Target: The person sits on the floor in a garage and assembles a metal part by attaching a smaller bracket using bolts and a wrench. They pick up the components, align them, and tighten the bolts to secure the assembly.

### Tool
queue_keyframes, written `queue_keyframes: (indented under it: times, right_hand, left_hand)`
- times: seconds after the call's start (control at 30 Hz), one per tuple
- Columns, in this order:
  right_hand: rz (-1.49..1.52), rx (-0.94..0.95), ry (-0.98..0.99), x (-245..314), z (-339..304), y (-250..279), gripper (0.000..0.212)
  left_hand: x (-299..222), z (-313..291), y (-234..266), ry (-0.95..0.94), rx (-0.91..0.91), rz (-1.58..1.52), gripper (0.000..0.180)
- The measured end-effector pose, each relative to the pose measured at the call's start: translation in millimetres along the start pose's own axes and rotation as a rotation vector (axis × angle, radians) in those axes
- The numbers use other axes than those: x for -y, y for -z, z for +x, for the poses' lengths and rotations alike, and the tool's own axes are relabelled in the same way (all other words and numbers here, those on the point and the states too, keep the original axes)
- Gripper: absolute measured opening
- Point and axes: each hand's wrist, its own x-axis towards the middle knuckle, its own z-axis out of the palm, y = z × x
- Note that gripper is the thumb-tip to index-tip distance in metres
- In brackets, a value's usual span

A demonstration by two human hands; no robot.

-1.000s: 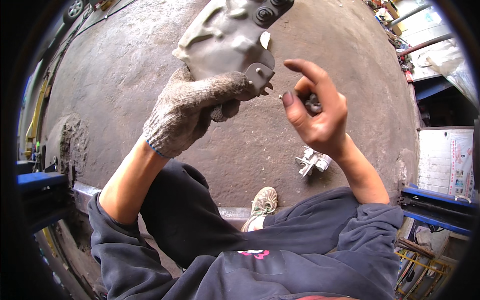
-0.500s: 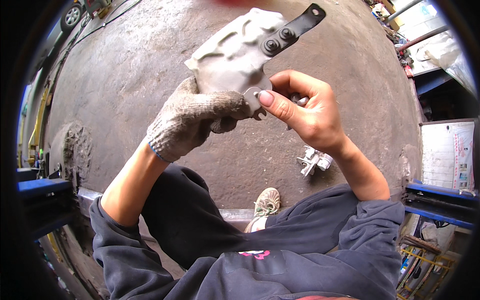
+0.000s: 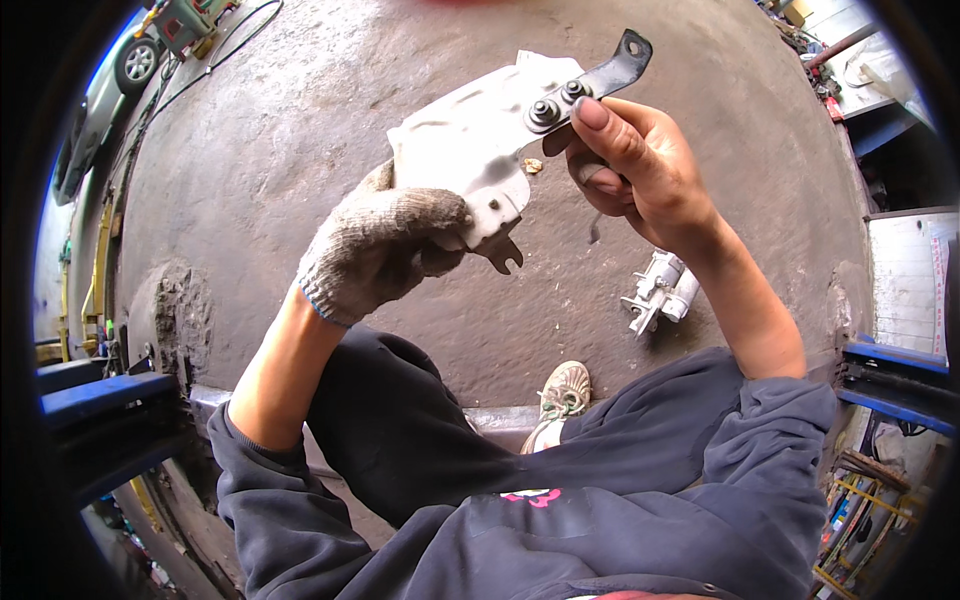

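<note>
A pale, dented metal heat shield (image 3: 455, 130) is held up above the floor. My left hand (image 3: 375, 245), in a grey knitted glove, closes around its lower left side, the thumb lying across the face. Along the shield's upper right edge runs a black metal bracket (image 3: 617, 68), fastened by two bolts (image 3: 543, 112) and with a hole at its free end. My bare right hand (image 3: 645, 165) grips this bracket beside the bolts, thumb on top and fingers curled beneath. At the shield's bottom a thin notched tab (image 3: 505, 254) sticks out.
A silvery cast metal part (image 3: 662, 292) lies on the concrete floor (image 3: 330, 110), right of my shoe (image 3: 566, 390). Blue metal arms (image 3: 105, 392) flank me on both sides. A car wheel (image 3: 137, 64) and a dark cable (image 3: 215, 65) are at the far left.
My right hand has moved from the shield's lower tab up to the black bracket. The shield has tilted, showing its lower edge. Small metal pieces earlier seen in my right fingers no longer show.
</note>
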Motion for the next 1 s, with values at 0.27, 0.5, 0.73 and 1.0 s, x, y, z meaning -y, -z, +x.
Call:
queue_keyframes:
  times: [0.27, 0.5, 0.73, 1.0]
  right_hand:
    - [0.062, -0.033, 0.01, -4.9, 6.0, 8.7, 0.041]
    - [-0.246, -0.154, 0.225, 8.3, -0.5, -0.8, 0.036]
    - [-0.451, -0.227, 0.43, 21.7, -3.9, -12.5, 0.033]
    - [-0.811, -0.175, 0.893, 11.5, -0.8, -28.8, 0.027]
  left_hand:
    - [-0.8, 1.9, 10.9, 0.052, 0.029, -0.004, 0.068]
    - [-8.9, 3.3, 3.7, 0.099, 0.016, 0.099, 0.061]
    - [-12.7, 5.0, 6.6, 0.064, -0.127, 0.271, 0.052]
    - [-14.1, 2.0, 11.7, -0.163, -0.256, 0.377, 0.035]
